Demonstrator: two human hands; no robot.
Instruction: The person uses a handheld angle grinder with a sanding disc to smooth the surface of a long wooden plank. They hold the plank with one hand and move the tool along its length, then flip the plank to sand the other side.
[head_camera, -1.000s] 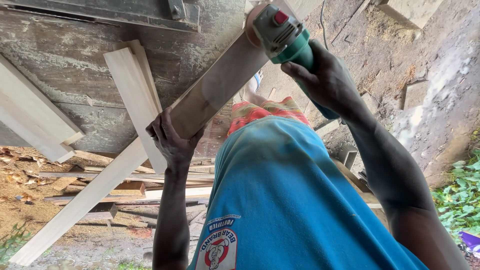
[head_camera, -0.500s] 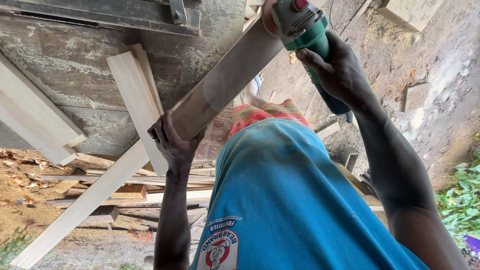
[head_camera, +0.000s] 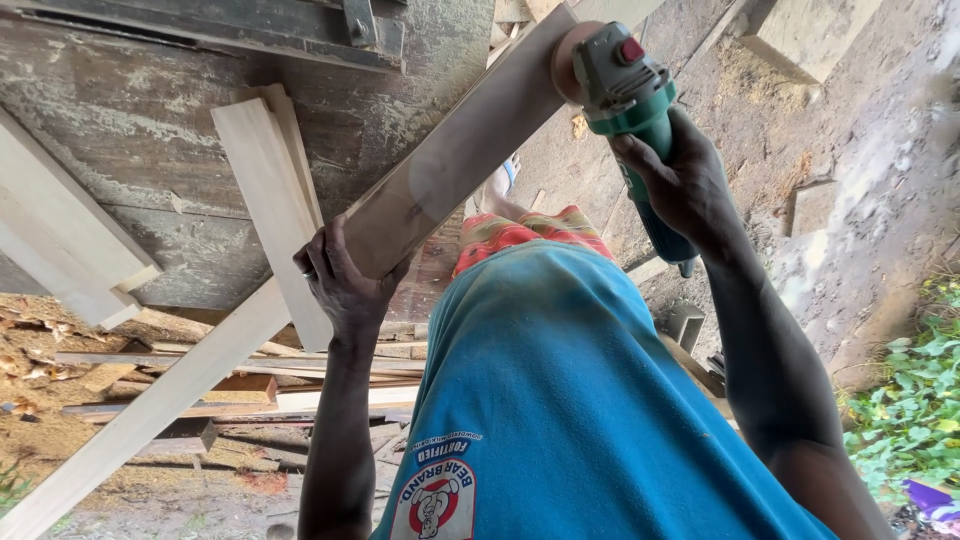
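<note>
Near the middle of the view, left hand (head_camera: 345, 285) wrapped around the near end of a long wooden plank (head_camera: 455, 155), fingers curled tight over its edge. Up at the plank's far end, right hand (head_camera: 680, 185) closed fully round the green handle of an angle grinder (head_camera: 625, 95), disc pressed against the wood. Beneath the plank, a worn grey bench (head_camera: 150, 150) carrying paler boards (head_camera: 270, 200).

Long pale wooden plank (head_camera: 450, 160), slanted, green angle grinder (head_camera: 630, 100) on it
</note>
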